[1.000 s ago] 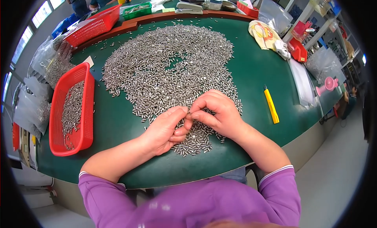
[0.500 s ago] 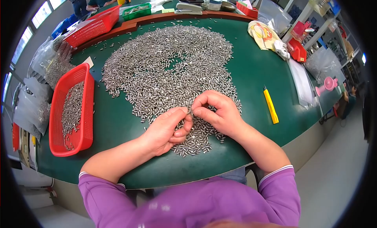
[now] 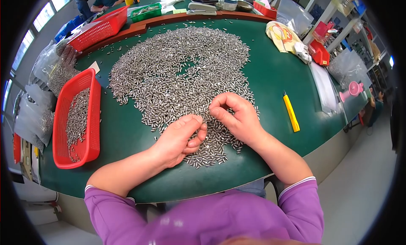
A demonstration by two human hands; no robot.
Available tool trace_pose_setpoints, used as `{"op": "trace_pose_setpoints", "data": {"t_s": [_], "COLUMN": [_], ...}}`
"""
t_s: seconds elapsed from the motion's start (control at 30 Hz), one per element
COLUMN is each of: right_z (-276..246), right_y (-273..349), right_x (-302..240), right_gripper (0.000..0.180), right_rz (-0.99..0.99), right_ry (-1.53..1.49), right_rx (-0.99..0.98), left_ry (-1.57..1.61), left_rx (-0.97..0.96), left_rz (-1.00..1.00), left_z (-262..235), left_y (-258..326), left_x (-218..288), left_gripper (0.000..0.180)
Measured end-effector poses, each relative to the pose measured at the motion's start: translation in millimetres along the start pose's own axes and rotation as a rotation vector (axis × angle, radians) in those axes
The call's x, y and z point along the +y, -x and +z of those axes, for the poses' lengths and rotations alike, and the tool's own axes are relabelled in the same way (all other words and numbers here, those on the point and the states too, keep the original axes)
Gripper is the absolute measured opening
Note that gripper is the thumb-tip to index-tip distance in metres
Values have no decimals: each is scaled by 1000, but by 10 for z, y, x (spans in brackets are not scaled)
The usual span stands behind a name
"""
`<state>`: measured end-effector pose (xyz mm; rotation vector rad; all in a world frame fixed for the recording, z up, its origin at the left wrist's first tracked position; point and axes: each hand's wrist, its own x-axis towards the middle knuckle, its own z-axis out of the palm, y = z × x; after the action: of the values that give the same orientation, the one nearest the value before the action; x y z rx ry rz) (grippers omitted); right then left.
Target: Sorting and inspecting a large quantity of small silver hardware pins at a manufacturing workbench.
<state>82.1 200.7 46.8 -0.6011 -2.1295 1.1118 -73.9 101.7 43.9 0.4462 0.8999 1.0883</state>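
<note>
A broad heap of small silvery metal pins (image 3: 169,67) covers the middle of the green table, and both hands are over its near end. My left hand (image 3: 179,139) is closed with its fingers curled and its thumb on top. Whatever lies in it is hidden or too small to name. Just to its right and slightly farther off, my right hand (image 3: 237,118) holds thumb and forefinger in a pinch. Any piece between those fingertips is too small to make out. A narrow gap separates the two hands.
A red basket (image 3: 94,114) partly filled with the same pins stands at the left, beside clear bags (image 3: 40,114) of parts. A yellow cutter knife (image 3: 291,113) lies at the right. Behind the brown table rail (image 3: 177,19) are a red basket (image 3: 99,29) and a green tray (image 3: 146,12).
My right hand has moved slightly up and away from my left, opening a small gap where the fingertips met before. My left hand has stayed almost in place.
</note>
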Motion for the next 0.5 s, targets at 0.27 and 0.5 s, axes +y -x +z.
{"op": "trace_pose_setpoints", "data": {"t_s": [0.27, 0.5], "right_z": [-156, -954], "right_y": [-100, -242], "right_x": [163, 444], "right_gripper": [10, 24], "right_rz": [117, 83], "right_ry": [10, 669], "right_rx": [157, 624], "left_ry": [90, 122], "left_rx": [-50, -51], "left_rz": [-3, -25], "left_z": [-44, -23], "left_y": [-7, -4], "left_x": [-8, -3], "left_gripper": [16, 15]}}
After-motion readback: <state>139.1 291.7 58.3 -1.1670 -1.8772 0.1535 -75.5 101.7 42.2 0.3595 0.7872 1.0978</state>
